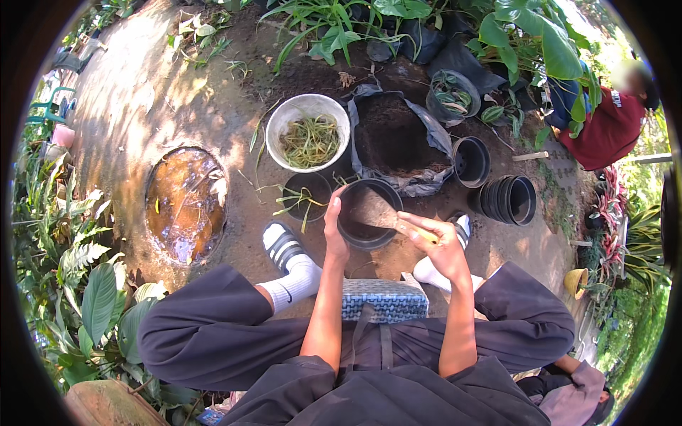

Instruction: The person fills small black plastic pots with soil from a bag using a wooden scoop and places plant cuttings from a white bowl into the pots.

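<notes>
In front of me, between my feet, stands a round black plastic plant pot (pixel 367 243). Its left rim is gripped by my left hand (pixel 336 232). With my right hand (pixel 440 242) I hold a hand trowel (pixel 374 209) by its yellow handle. The broad, soil-stained blade reaches over the pot's mouth, pointing left. How much soil the pot contains is hard to see. Just beyond lies an open grey-black plastic bag (pixel 432 128) of dark soil (pixel 391 133). A white bucket (pixel 272 126) of cut, grassy plants (pixel 311 139) stands left of the bag.
Another black pot (pixel 310 213) with a grassy seedling (pixel 301 198) sits at the left. Rightward are an empty black pot (pixel 471 162), nested black pots (pixel 501 201) and a clear tub (pixel 454 96) with leaves. A water-filled hollow (pixel 186 205) lies left. People are at the far right and lower right.
</notes>
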